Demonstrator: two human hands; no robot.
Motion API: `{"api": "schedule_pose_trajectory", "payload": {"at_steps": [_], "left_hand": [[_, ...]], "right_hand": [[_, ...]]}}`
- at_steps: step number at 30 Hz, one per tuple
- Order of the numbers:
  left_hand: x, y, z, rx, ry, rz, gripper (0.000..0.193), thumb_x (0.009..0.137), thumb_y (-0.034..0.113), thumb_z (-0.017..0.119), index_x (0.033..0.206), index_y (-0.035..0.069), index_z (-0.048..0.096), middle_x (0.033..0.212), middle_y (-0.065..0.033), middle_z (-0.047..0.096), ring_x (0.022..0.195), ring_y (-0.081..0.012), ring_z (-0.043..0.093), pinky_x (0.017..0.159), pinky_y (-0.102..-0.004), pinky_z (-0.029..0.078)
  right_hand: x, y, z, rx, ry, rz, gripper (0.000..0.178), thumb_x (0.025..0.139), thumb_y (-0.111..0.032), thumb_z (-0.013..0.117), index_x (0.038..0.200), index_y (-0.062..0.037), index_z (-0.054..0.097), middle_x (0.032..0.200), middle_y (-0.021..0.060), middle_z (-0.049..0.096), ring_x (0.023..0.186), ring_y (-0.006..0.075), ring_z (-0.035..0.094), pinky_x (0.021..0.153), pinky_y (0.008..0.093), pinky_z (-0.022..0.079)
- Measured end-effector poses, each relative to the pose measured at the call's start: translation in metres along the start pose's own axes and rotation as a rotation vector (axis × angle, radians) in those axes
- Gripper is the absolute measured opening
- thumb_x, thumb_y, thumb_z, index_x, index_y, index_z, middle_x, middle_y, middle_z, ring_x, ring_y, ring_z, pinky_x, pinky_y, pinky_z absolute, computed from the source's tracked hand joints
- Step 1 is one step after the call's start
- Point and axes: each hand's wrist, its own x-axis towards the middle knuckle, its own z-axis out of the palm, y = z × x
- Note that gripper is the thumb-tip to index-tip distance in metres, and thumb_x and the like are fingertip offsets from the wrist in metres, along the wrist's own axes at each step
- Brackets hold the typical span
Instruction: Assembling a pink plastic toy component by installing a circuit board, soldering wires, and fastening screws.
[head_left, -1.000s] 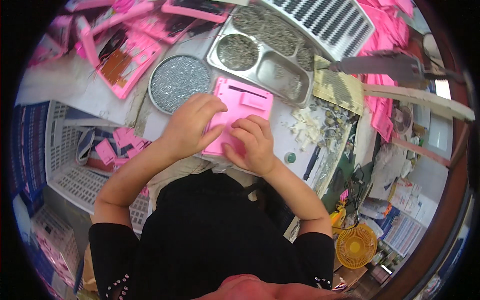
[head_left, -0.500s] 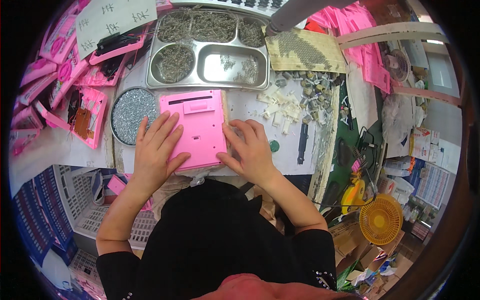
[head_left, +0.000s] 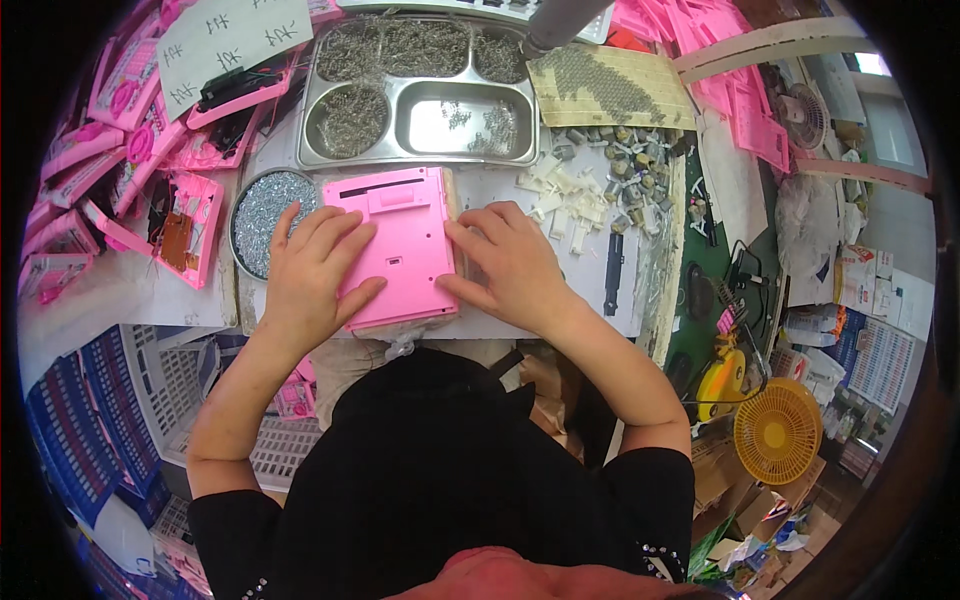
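Observation:
A pink plastic case (head_left: 405, 240) lies flat in front of me, its face showing a dark slot along the far edge, a small raised tab and screw holes. My left hand (head_left: 312, 265) grips its left side, fingers and thumb lying over the edge onto the face. On the opposite side my right hand (head_left: 508, 265) holds the right edge, fingertips bent against it and thumb near the lower corner. Under the case some clear wrapping and a padded edge stick out. A round tin of small silver screws (head_left: 273, 225) sits beside my left hand.
Beyond the case stands a steel compartment tray (head_left: 405, 165) with many small springs. White plastic parts (head_left: 560, 200) and small motors (head_left: 630, 170) lie to the right, near a black strip (head_left: 614, 275). Pink housings (head_left: 185, 225) pile up at left. A grey pole (head_left: 565, 25) hangs overhead.
The view has shifted slightly. Both hands stay on the pink case, with the right fingers a little more bent against its edge.

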Motion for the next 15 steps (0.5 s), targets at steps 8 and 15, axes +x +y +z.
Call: {"api": "schedule_pose_trajectory", "payload": {"at_steps": [8, 15], "left_hand": [[-0.006, -0.007, 0.007, -0.011, 0.012, 0.051, 0.059, 0.08, 0.038, 0.079, 0.129, 0.01, 0.067, 0.126, -0.0087, 0.063, 0.124, -0.0298, 0.055, 0.116, -0.0583, 0.03], [-0.001, -0.008, 0.005, -0.087, 0.086, 0.031, 0.051, 0.079, 0.033, 0.081, 0.122, 0.008, 0.069, 0.123, -0.0089, 0.064, 0.123, -0.0295, 0.055, 0.114, -0.0571, 0.033]], "right_hand": [[0.008, -0.01, -0.001, -0.127, -0.099, 0.009, 0.061, 0.084, -0.044, 0.077, 0.128, -0.0036, 0.066, 0.111, 0.0108, 0.065, 0.106, 0.0338, 0.057, 0.09, 0.0457, 0.048], [0.017, 0.015, -0.018, 0.106, 0.06, 0.086, 0.041, 0.084, -0.03, 0.079, 0.116, -0.0049, 0.071, 0.101, 0.0106, 0.068, 0.105, 0.0318, 0.06, 0.087, 0.0412, 0.05]]}}
